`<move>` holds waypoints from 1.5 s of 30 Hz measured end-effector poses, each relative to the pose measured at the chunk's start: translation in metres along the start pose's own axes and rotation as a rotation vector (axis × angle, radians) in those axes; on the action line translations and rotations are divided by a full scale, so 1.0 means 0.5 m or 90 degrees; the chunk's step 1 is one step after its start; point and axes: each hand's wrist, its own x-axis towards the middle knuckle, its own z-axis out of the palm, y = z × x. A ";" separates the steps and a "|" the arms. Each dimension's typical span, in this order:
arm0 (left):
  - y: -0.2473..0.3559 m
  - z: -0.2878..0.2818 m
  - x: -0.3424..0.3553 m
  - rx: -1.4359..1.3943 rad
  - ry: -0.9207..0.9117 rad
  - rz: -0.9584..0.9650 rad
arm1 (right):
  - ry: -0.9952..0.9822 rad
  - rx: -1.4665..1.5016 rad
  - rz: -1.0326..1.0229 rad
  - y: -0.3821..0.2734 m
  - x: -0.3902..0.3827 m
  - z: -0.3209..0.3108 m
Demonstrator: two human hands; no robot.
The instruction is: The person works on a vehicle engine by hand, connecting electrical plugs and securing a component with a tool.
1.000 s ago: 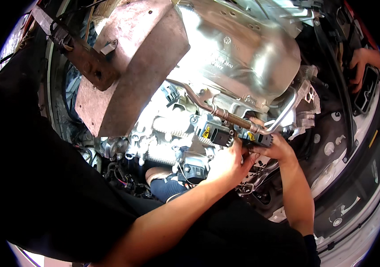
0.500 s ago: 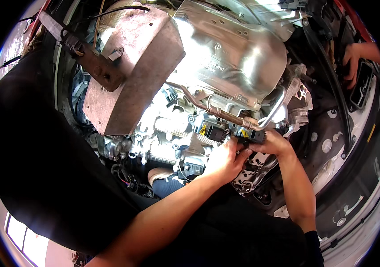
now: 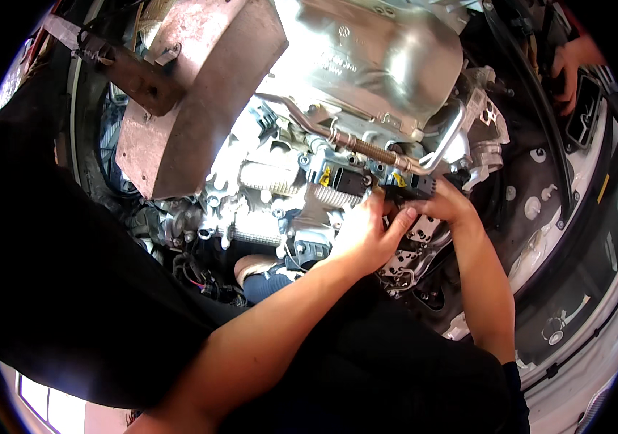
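Nearest stuff first: two bare hands, the left hand (image 3: 367,235) and the right hand (image 3: 448,202), close together over the engine. The left thumb points across toward the right hand, but the other fingertips are tucked out of sight, so I honestly can't tell if that grip is pinching anything. Same with the right grip: it's curled up against a black, blocky plastic module with a yellow tab (image 3: 417,188), fingertips hidden. That module sits right where the hands meet; my guess is they come in from both sides because the gap's tight and it steadies the part. I count two of those modules, the other black plastic one (image 3: 349,182) being just to the left. Just past them is one bronze-coloured ribbed metal hose (image 3: 370,148), probably flexible so it can bend around things. Further out: one big silver stamped-metal shield (image 3: 381,58), likely there against heat, one rusty pinkish angular metal panel (image 3: 200,94) over on the left, and one co-worker's hand (image 3: 569,69) up at far right, well apart.
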 end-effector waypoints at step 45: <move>0.141 -0.062 -0.068 -0.032 0.099 0.043 | 0.065 0.122 -0.027 -0.107 0.006 0.012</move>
